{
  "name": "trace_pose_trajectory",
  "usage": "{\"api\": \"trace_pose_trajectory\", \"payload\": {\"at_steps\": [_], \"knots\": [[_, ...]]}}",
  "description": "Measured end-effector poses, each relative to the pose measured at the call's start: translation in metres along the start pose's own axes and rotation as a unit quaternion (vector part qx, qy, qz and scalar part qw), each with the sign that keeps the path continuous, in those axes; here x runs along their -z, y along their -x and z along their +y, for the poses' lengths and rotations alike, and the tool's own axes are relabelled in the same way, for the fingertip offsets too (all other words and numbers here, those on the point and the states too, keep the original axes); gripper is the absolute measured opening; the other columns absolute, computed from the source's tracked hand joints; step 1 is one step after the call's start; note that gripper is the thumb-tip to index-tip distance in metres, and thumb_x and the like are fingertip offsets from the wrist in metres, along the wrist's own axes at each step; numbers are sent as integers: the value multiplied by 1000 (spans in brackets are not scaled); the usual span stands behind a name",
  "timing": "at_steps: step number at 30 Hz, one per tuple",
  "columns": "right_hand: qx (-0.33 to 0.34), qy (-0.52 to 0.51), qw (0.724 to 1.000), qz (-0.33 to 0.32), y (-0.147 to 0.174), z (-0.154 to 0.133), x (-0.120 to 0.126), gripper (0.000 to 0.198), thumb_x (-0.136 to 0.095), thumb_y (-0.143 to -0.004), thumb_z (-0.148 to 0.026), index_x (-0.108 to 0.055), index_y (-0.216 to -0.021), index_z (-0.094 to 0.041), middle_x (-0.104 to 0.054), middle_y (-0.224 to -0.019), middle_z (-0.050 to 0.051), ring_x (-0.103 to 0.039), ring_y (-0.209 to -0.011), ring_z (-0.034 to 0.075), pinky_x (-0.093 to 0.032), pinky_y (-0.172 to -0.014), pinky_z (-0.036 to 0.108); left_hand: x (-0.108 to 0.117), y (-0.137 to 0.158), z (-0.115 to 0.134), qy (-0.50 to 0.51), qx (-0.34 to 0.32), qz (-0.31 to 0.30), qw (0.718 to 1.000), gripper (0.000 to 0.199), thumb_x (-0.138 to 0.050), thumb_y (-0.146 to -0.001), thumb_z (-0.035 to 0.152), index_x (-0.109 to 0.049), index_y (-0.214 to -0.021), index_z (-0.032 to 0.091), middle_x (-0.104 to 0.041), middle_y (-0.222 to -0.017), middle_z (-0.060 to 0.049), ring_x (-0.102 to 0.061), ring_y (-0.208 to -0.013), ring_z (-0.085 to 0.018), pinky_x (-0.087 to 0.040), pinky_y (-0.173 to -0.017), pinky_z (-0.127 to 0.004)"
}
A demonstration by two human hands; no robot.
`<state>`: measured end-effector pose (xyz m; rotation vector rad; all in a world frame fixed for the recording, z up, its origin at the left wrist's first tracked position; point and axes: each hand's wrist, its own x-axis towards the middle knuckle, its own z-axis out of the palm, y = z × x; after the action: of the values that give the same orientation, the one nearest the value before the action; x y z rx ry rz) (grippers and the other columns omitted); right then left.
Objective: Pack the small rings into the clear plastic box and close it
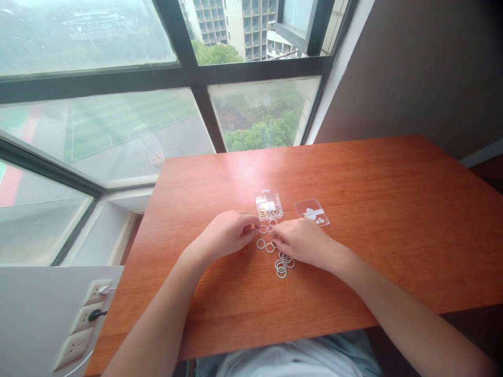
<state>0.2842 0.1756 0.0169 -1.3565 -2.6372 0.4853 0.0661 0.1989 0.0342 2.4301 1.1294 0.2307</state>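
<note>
My left hand (pixel 232 230) rests low over the table, its thumb and fingers drawn together. Its fingertips meet the edge of a pink ring (pixel 263 229). Across from it, my right hand (pixel 304 238) is closed with curled fingers among the rings; what lies under its fingertips is hidden. Several pale rings (pixel 281 269) lie in an overlapping cluster below the right hand. Two separate whitish rings, one of them a loose ring (pixel 261 244), lie between the hands. Just beyond is a clear plastic box (pixel 269 199), open, with gold rings (pixel 263 212) and silvery rings (pixel 276 212) inside.
A clear flat lid (pixel 313 211) with white markings lies right of the box. The brown wooden table (pixel 393 209) borders large windows (pixel 267 110) at the back and left. Wall sockets (pixel 81 319) with plugs and cables are at lower left.
</note>
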Motion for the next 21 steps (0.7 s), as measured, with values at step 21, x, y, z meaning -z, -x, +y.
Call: {"api": "trace_pose_trajectory", "payload": {"at_steps": [21], "knots": [[-11, -178, 962, 206, -4, 10, 4, 7, -62, -81, -20, -67, -76, -18, -44, -53, -6, -39, -50, 8, -31, -53, 21, -21, -12, 21, 264, 42, 88, 959, 15, -58, -86, 26, -66, -83, 14, -51, -60, 3, -41, -55, -7, -32, -51, -18]]}}
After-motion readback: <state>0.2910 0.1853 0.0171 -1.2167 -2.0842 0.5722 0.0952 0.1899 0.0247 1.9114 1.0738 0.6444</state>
